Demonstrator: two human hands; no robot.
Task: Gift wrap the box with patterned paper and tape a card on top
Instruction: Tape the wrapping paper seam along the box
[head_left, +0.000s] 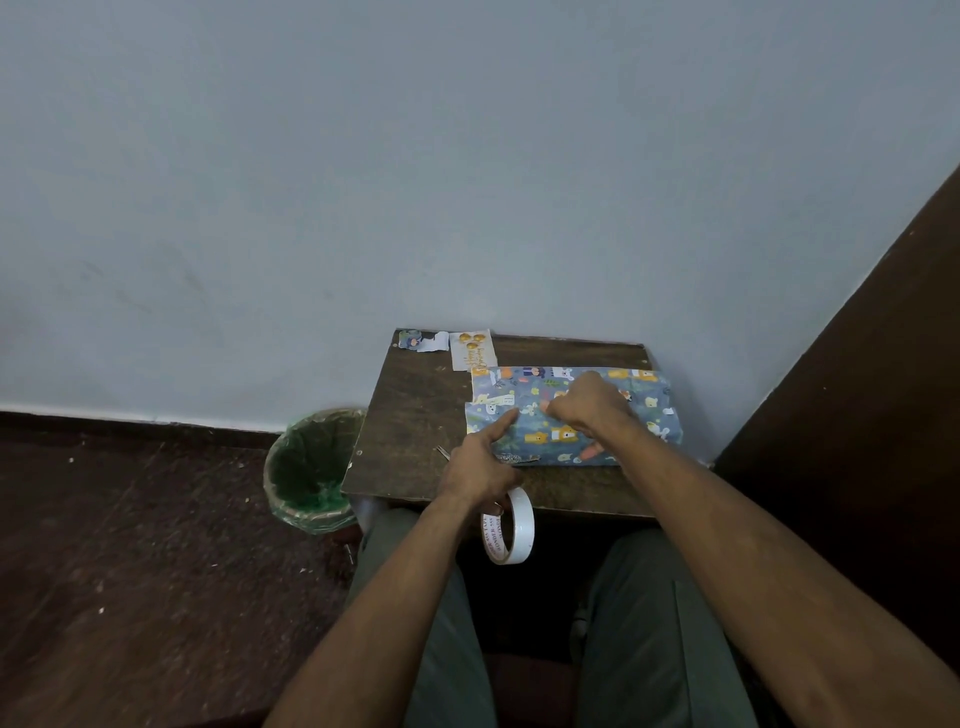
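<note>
The box (561, 434), wrapped in blue paper printed with orange and white animals, lies on the right half of a small dark wooden table (410, 415). My left hand (480, 465) grips a roll of white tape (511, 532) with its lower fingers while its forefinger presses on the paper near the box's left end. My right hand (584, 402) rests on top of the box with curled fingers pressing down at the paper's seam. A white card with orange decoration (472, 351) lies at the table's back edge.
A paper scrap (423, 341) lies at the table's back left corner. Metal scissor tips (442, 452) poke out beside my left hand. A bin with a green liner (311, 470) stands on the floor left of the table. Dark wooden furniture (857, 415) rises on the right.
</note>
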